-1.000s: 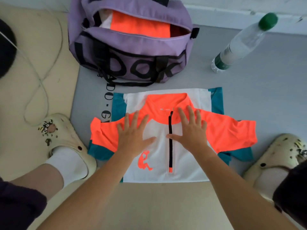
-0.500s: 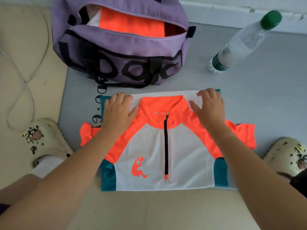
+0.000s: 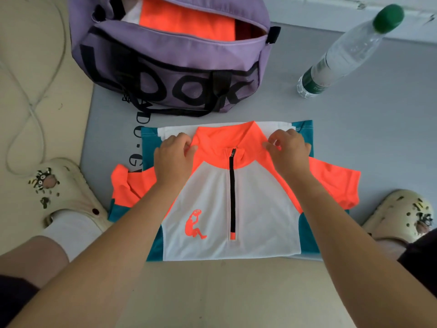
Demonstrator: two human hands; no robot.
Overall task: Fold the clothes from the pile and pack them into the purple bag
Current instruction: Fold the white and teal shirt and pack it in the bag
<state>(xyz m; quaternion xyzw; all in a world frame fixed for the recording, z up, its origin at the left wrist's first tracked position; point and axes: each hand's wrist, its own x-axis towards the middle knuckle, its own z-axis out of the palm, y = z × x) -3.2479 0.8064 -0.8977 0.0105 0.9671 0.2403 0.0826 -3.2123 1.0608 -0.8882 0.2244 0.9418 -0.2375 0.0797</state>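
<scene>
- The orange, white and teal zip-neck sports shirt (image 3: 236,200) lies flat on the grey floor mat (image 3: 354,129), front up and hem folded under, just in front of the open purple fabric duffel bag (image 3: 175,67), probably to keep packing short.
- The left hand (image 3: 173,159) pinches the shoulder fabric beside the collar.
- The right hand (image 3: 289,152) pinches the opposite shoulder, fingers curled, likely ready to fold.
</scene>
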